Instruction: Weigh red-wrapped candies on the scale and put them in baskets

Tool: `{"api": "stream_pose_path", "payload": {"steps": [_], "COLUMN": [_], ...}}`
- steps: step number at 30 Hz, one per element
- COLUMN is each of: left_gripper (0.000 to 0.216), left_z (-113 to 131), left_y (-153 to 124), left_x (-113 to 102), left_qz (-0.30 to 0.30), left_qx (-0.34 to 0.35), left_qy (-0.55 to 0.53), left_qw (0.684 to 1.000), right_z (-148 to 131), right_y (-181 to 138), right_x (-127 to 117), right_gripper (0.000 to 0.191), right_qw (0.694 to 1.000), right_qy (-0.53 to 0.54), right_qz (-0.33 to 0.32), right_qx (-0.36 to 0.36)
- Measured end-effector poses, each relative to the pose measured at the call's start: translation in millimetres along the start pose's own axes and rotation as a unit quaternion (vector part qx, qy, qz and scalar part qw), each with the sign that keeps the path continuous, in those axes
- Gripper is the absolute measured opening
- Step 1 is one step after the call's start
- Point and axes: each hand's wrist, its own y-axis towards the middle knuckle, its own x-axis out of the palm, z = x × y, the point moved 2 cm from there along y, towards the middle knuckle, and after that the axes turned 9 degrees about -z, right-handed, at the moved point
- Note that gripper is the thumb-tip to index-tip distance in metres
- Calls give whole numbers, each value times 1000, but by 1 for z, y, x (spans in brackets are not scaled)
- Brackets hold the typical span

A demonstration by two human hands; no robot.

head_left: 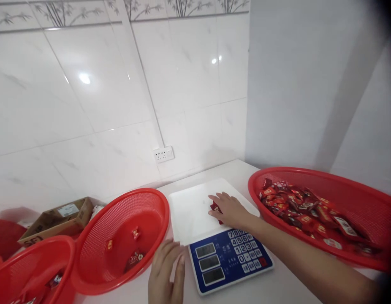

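Observation:
My right hand (229,209) reaches in from the right over the white platform of a digital scale (189,209). Its thumb and fingers are around a small red wrapped packet (215,207), partly covered by the hand. Blue and white keys and three grey displays fill the scale's front panel. Just left of that panel, my left hand (166,270) is held with loosely bent fingers, thumb apart, nothing in it. Near it, a round red basket (97,236) contains a few small red packets (136,232).
A large red basket (350,185) at the right holds a heap of red packets (303,207). Another red basket (33,253) stands at the lower left. Behind it is an open cardboard box (59,217). A socket (164,154) is on the tiled wall.

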Motion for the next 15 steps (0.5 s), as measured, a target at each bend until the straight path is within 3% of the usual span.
{"api": "stream_pose_path", "payload": {"steps": [5, 7, 11, 15], "left_gripper": [21, 22, 22, 22], "left_z": [-19, -22, -23, -26], "left_y": [-17, -18, -20, -22], "left_x": [18, 24, 34, 35], "left_qz": [169, 205, 223, 217], "left_qx": [110, 134, 144, 134], "left_qy": [-44, -61, -86, -101], "left_qw": [978, 968, 960, 961], "right_z": [-7, -6, -4, -36], "right_y": [8, 10, 21, 47], "right_x": [6, 5, 0, -6], "right_gripper": [36, 31, 14, 15], "right_qw": [997, 998, 994, 950], "right_qy": [-74, -60, 96, 308], "right_qz": [6, 4, 3, -15], "right_qx": [-5, 4, 48, 45]}}
